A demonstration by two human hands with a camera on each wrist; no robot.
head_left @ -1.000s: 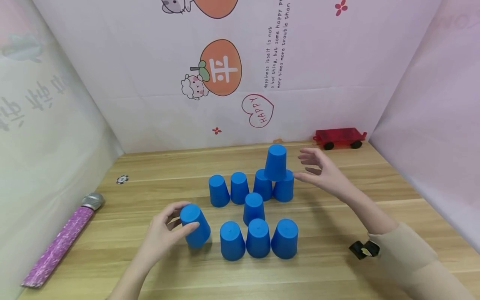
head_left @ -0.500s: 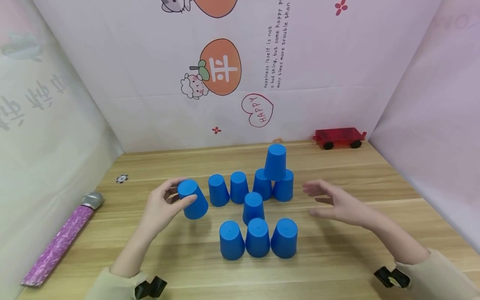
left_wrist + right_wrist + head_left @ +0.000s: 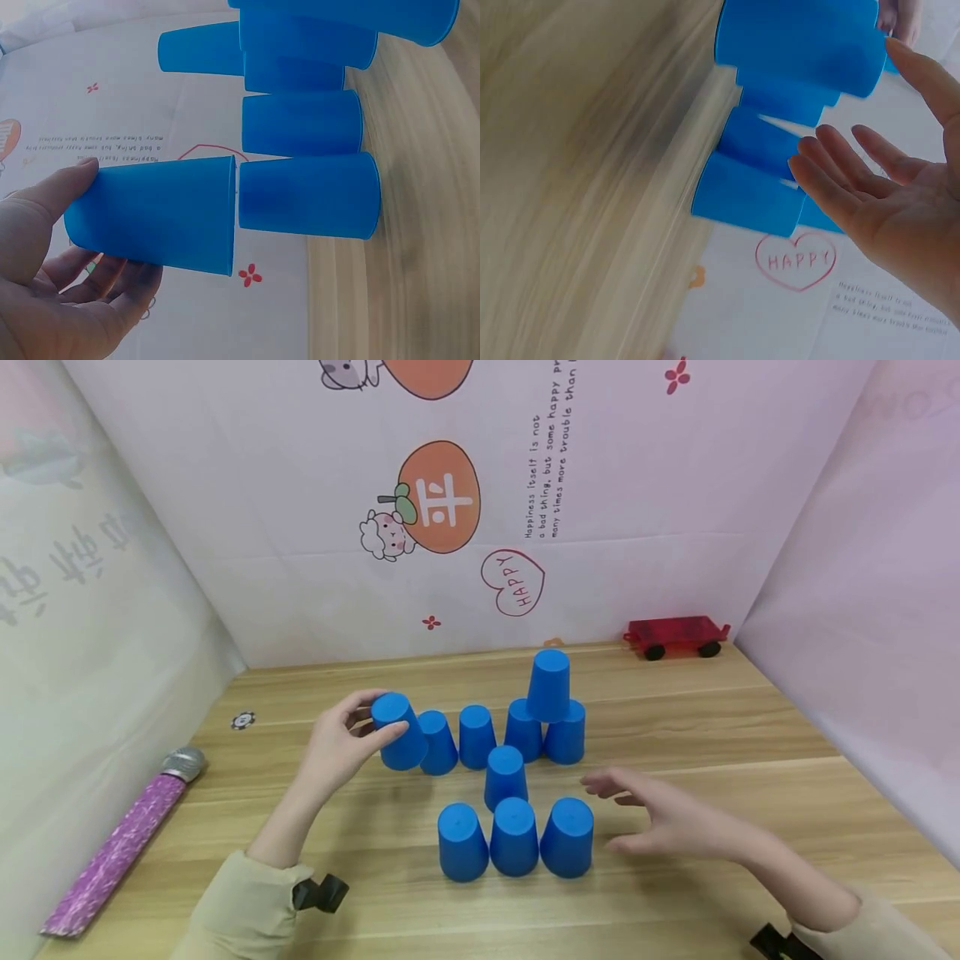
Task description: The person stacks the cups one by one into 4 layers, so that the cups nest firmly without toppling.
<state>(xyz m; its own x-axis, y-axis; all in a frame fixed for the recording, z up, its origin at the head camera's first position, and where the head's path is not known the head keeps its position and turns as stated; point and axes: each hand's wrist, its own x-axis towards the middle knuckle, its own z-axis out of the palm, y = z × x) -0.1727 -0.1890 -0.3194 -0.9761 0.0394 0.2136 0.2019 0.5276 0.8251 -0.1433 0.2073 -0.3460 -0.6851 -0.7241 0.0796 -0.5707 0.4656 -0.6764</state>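
My left hand [image 3: 341, 743] grips an upside-down blue cup [image 3: 401, 739] between thumb and fingers. In the left wrist view that held cup [image 3: 154, 214] is raised, its rim close over the base of the leftmost back-row cup [image 3: 307, 195]. Another upside-down cup [image 3: 476, 737] stands beside it. Farther right, one cup [image 3: 549, 685] sits on top of two others, bridging them. My right hand [image 3: 660, 814] holds nothing; its fingers are spread beside the right cup [image 3: 567, 837] of the front row. In the right wrist view the right palm [image 3: 907, 202] shows, fingers extended.
A single cup [image 3: 506, 777] stands between the back row and the front row of cups. A purple microphone [image 3: 123, 843] lies at the left, with a small round chip [image 3: 243, 720] beyond it. A red toy wagon [image 3: 677, 637] is at the back right, against the printed cloth [image 3: 337, 568].
My left hand has lifted the cup and carried it away from me, then rightward over the back row. My right hand has drawn back from the stacked cup toward the front row.
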